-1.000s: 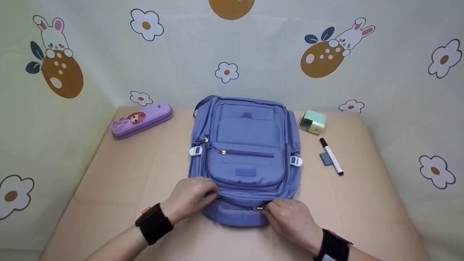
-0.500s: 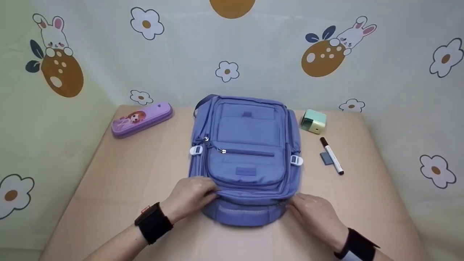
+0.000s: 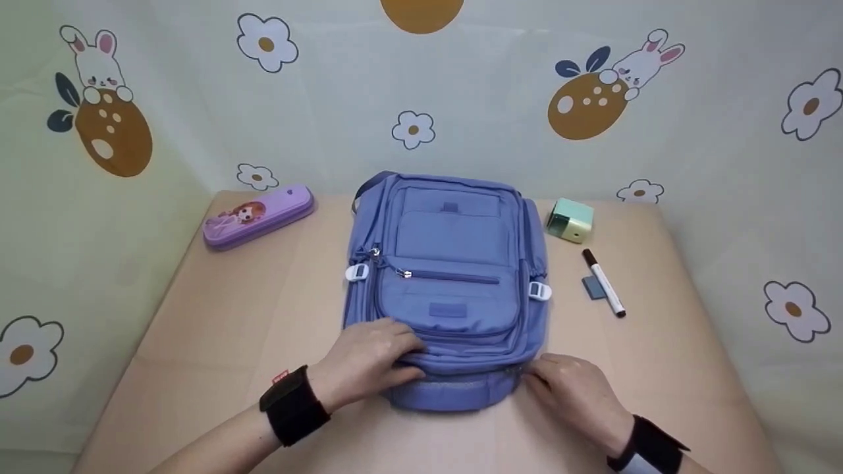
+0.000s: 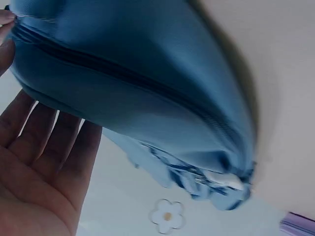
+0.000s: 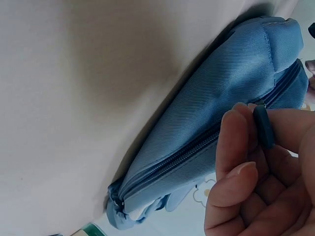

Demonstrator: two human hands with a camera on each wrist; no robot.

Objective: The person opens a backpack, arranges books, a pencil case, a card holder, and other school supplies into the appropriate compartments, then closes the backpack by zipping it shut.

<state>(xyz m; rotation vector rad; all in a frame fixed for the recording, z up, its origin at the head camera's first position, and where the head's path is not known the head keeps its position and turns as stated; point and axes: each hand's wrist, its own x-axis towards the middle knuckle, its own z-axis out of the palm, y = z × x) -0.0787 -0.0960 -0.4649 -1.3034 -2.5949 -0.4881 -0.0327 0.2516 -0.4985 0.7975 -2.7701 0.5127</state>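
A blue backpack (image 3: 454,243) lies on the table, its handle end towards me. My right hand (image 3: 573,395) pinches a dark zipper pull (image 5: 264,126) between thumb and finger at the near right corner. In the right wrist view, the zipper (image 5: 182,157) runs with its teeth joined along the side beyond that hand. At the near left, my left hand (image 3: 369,365) rests on the backpack's edge, thumb towards me. Its fingers (image 4: 74,142) look straight in the left wrist view and touch the fabric above the zipper seam.
A purple pencil case (image 3: 260,217) lies at the back left. At right stand a mint-green box (image 3: 570,220) with a small round hole, and a white marker (image 3: 606,286) beside a grey-blue piece (image 3: 593,288). Patterned cloth (image 3: 329,99) hangs behind the table (image 3: 263,296).
My right hand has slid right along the zipper with the pull to the near right corner, then stayed there. The left hand has just shifted right along the edge.
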